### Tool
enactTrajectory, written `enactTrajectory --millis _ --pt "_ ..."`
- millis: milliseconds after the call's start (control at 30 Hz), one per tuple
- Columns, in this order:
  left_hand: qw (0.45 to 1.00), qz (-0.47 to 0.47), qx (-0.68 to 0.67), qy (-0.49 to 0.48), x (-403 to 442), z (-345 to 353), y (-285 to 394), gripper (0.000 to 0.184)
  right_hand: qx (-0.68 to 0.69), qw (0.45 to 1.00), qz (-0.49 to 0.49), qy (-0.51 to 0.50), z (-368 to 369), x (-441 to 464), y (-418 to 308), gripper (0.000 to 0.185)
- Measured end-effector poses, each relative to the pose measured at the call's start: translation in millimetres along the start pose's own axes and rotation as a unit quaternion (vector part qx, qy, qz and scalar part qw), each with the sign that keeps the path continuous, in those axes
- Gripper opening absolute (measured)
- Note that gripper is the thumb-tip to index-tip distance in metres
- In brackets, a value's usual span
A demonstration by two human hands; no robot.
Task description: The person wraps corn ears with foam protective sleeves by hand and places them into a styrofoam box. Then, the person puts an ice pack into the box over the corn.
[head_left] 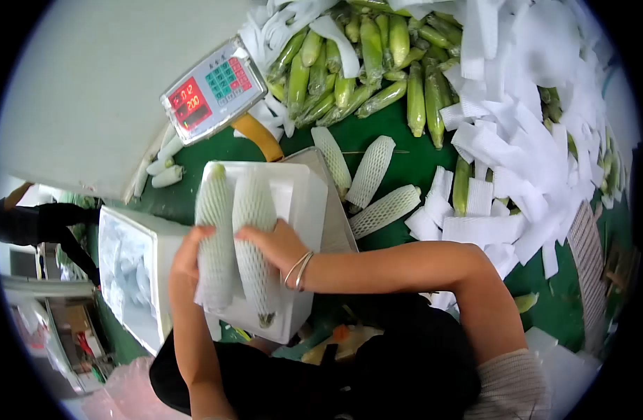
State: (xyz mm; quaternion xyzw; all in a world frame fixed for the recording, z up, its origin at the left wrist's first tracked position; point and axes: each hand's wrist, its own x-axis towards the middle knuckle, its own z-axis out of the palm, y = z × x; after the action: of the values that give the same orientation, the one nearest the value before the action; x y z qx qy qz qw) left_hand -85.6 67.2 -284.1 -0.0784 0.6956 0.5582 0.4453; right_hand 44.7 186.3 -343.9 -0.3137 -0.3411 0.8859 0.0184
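Note:
My left hand (188, 250) is closed around the side of an ear of corn in a white foam net sleeve (215, 210). My right hand (276, 245), with bracelets at the wrist, grips a second foam-netted ear of corn (255, 203) beside it. Both ears are side by side over a white foam box (300, 183), whose inside they partly hide. The box rests on the metal plate (337, 222) of a weighing scale. Three more netted ears lie to the right, one of them a netted ear (388, 211) close to the plate.
A scale display (213, 91) with red digits stands behind the box. Many green ears in clear film (370, 49) are heaped at the back. White foam sleeves (503, 154) pile up on the right. Another foam box (129, 269) holds bags at left; a person (41, 224) is beyond.

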Motion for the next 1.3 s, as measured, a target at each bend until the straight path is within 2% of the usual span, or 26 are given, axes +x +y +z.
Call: enactTrajectory --millis 33,100,200,233,267,300,333,400,433,500,533,600,667,700,733,833,900,933,967,1000,1033,1100,1133,1200,1233,1300 --pt "0.997 0.031 0.065 -0.009 12.9 -11.1 -9.4 0.050 -0.091 0.994 0.006 0.068 9.6 4.0 13.1 0.075" --pt "0.997 -0.012 0.062 -0.042 37.6 -22.1 -16.8 0.043 -0.056 0.994 0.062 0.077 19.6 11.1 21.1 0.087" --pt "0.993 -0.022 0.112 -0.040 70.3 -26.3 -25.4 0.051 -0.095 0.984 0.080 0.130 20.5 37.9 22.6 0.091" --pt "0.992 -0.022 0.115 -0.051 86.3 -26.4 -29.0 0.051 -0.192 0.967 0.045 0.163 18.0 51.2 20.3 0.090" --pt "0.980 0.054 0.173 -0.084 100.7 -29.0 -35.2 0.056 -0.285 0.939 0.016 0.194 15.4 66.1 22.7 0.089" --pt "0.958 0.129 0.226 -0.119 109.7 -27.9 -41.8 0.061 -0.406 0.871 -0.133 0.243 9.7 85.2 20.4 0.086" --pt "0.809 0.277 0.518 0.017 113.4 -20.0 -53.9 0.074 -0.518 0.758 -0.275 0.285 -3.8 100.0 8.5 0.082" --pt "0.724 0.319 0.599 0.128 83.4 10.5 -60.9 0.075 -0.703 0.566 -0.355 0.245 -13.5 70.5 -24.2 0.066" --pt "0.693 0.348 0.609 0.166 66.9 24.1 -55.4 0.072 -0.703 0.562 -0.353 0.255 -21.2 53.4 -37.9 0.066" --pt "0.505 0.532 0.641 0.224 48.7 26.4 -43.9 0.064 -0.699 0.440 -0.551 0.116 -40.1 24.9 -53.3 0.056" --pt "0.563 0.549 0.593 0.174 48.0 24.7 -40.8 0.060 -0.656 0.478 -0.571 0.125 -52.1 8.1 -63.3 0.051" --pt "0.601 0.467 0.647 0.050 68.0 -5.6 -54.3 0.059 -0.590 0.563 -0.553 0.167 -97.5 -12.5 -87.8 0.044" --pt "0.615 0.406 0.676 -0.006 70.7 -19.7 -78.7 0.061 -0.563 0.664 -0.425 0.250 -149.7 -32.3 -94.3 0.041" --pt "0.656 0.377 0.654 0.011 64.0 -17.5 -80.6 0.064 -0.550 0.708 -0.332 0.293 -176.6 -34.2 -91.1 0.039" --pt "0.694 0.345 0.631 0.030 59.1 -16.2 -86.2 0.066 -0.602 0.686 -0.301 0.275 -204.2 -27.1 -70.1 0.042" --pt "0.665 0.327 0.665 0.095 57.0 -16.3 -106.1 0.072 -0.667 0.653 -0.305 0.189 -228.6 7.9 -24.4 0.031" --pt "0.676 0.322 0.657 0.088 59.0 0.1 -108.5 0.072 -0.615 0.679 -0.353 0.189 -214.1 59.8 -26.8 0.038" --pt "0.708 0.263 0.651 0.076 55.5 15.2 -107.9 0.071 -0.597 0.685 -0.365 0.203 -205.1 89.3 -31.8 0.040" --pt "0.739 0.202 0.640 0.066 50.4 25.1 -108.5 0.071 -0.645 0.680 -0.273 0.216 -201.6 124.4 -34.8 0.047" --pt "0.690 0.247 0.679 0.046 51.1 26.6 -115.0 0.069 -0.669 0.701 -0.128 0.211 -196.4 155.1 -42.3 0.057" --pt "0.686 0.243 0.684 0.052 48.7 29.8 -111.4 0.069 -0.627 0.766 -0.030 0.143 -202.4 190.3 -48.9 0.065" --pt "0.709 0.231 0.663 0.064 44.8 38.4 -98.1 0.059 -0.572 0.816 0.060 0.065 -212.5 213.9 -69.1 0.072" --pt "0.705 0.230 0.667 0.068 41.7 43.6 -90.0 0.059 -0.554 0.831 0.051 0.018 -228.0 213.1 -73.6 0.085" --pt "0.756 0.241 0.602 0.087 29.2 56.2 -74.1 0.043 -0.523 0.851 0.033 -0.030 -240.3 213.2 -70.0 0.105" --pt "0.755 0.239 0.604 0.087 22.7 68.1 -68.9 0.043 -0.521 0.852 0.033 -0.031 -245.7 216.1 -68.5 0.105" --pt "0.787 0.347 0.505 0.069 5.8 97.7 -60.1 0.033 -0.519 0.849 0.092 0.029 -244.8 208.8 -73.9 0.097"
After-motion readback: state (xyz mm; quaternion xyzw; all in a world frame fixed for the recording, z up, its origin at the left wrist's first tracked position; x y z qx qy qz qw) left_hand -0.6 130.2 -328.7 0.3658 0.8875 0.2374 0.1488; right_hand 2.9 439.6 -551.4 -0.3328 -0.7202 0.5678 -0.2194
